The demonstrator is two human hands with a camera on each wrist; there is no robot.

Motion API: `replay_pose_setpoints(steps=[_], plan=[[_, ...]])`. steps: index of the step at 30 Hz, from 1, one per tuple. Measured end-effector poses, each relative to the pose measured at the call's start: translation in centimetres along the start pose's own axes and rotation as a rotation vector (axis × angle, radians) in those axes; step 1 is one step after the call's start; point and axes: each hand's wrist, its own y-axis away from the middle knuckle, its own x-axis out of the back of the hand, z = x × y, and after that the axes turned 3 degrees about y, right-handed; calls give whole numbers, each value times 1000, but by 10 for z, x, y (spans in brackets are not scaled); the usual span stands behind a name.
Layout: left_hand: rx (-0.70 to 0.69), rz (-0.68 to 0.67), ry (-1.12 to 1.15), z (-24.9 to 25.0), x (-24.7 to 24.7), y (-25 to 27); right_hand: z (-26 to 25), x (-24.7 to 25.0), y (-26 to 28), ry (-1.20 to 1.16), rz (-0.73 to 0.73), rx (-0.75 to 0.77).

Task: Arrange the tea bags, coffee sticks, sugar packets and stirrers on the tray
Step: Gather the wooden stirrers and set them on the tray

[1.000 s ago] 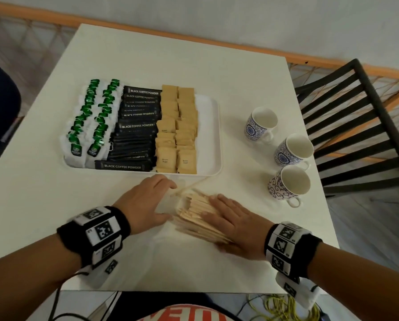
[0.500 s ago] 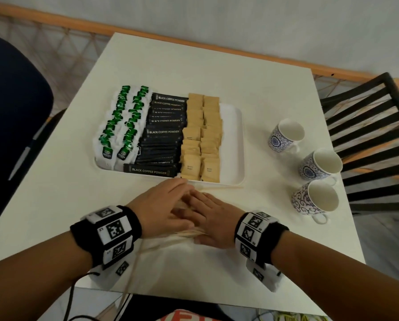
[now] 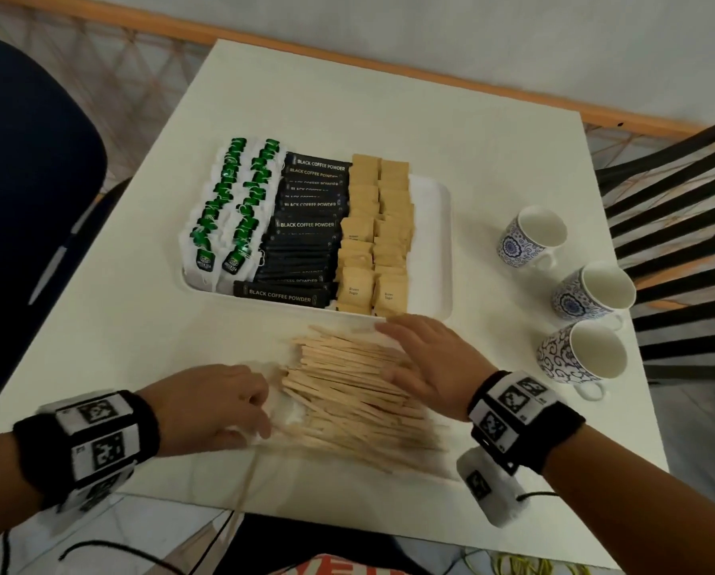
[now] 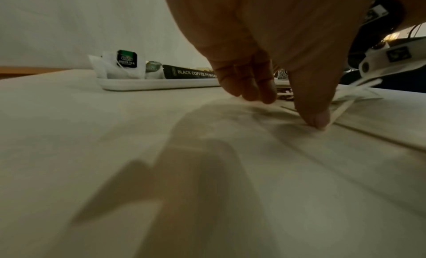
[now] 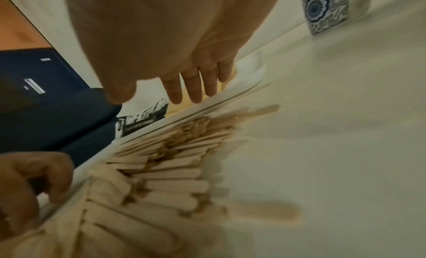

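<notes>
White tabletop fills the scene, with a pale wall beyond its far edge. Near the table's front edge lies a loose pile of wooden stirrers [image 3: 347, 392], fanned out flat and overlapping, just in front of the tray [image 3: 432, 242] and not yet on it. One stray stirrer [image 3: 245, 487] points off the front edge.

They look thin, light and stiff, and smooth enough to slide over one another, so a single pinch would likely scatter them. Squeezing the bundle from both long sides, or cupping the two ends, seems the surest way to lift many at once.

At the pile's left end, the left hand [image 3: 218, 408] has its fingers curled down; the thumb [image 4: 315, 118] presses on a stick end, though whether it truly pinches one cannot be told. On the pile's right end, the right hand [image 3: 430, 367] lies flat with fingers straight and together, holding nothing.

On the tray, filling its left and middle parts, sit two rows of green-tagged tea bags [image 3: 231, 209], then black coffee sticks [image 3: 306, 226], then tan sugar packets [image 3: 376, 238]. A bare strip along the tray's right side looks like the space left for the stirrers.

Toward the table's right edge stand three blue-patterned cups [image 3: 592, 292]. A dark slatted chair [image 3: 679, 226] stands beyond that edge.
</notes>
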Motion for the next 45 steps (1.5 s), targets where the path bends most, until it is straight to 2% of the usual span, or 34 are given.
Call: replay_pose_setpoints(steps=[2,5,17,24,30,33,36,39,42,45], plan=[[-18,-2,35,2,-2,-8,5,0,2,56,-37,-24],[-25,24,64,5,-5,-20,8,-1,2,109,12,-9],[162,195,152,8,-16,-40,8,-7,12,238,-77,-158],[199,282,111,11,-13,-53,1,-10,18,206,-114,-202],[243,285,100,15,-2,-51,-19,0,25,95,-91,-231],[263,333,97,20,8,-50,-30,-2,37,93,-79,-153],[262,261,91,25,12,-57,-43,-19,54,179,-102,-34],[240,72,58,29,12,-70,-54,-38,68,250,-159,37],[245,-78,-11,31,6,-84,-56,-52,74,249,-189,16],[267,-103,-39,31,0,-91,-48,-51,69,229,-112,-17]])
